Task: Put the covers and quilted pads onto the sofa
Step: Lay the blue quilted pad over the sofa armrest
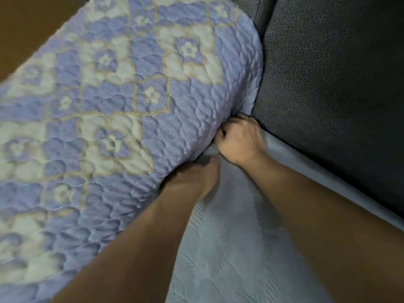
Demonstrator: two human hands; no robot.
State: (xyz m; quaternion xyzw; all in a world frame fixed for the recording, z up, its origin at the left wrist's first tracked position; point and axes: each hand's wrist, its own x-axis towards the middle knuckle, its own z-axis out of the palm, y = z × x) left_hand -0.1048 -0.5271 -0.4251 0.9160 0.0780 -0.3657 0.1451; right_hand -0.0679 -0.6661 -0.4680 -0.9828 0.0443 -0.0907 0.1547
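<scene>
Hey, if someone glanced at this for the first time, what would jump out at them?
First the quilted pad, lilac with cream flower shapes, filling the left and centre of the view. Next the two hands meeting at its edge near the middle: the right hand is curled on the edge, while the left hand reaches under it, fingers hidden. Plain pale blue fabric lies below them, and the dark grey sofa fills the right.
</scene>
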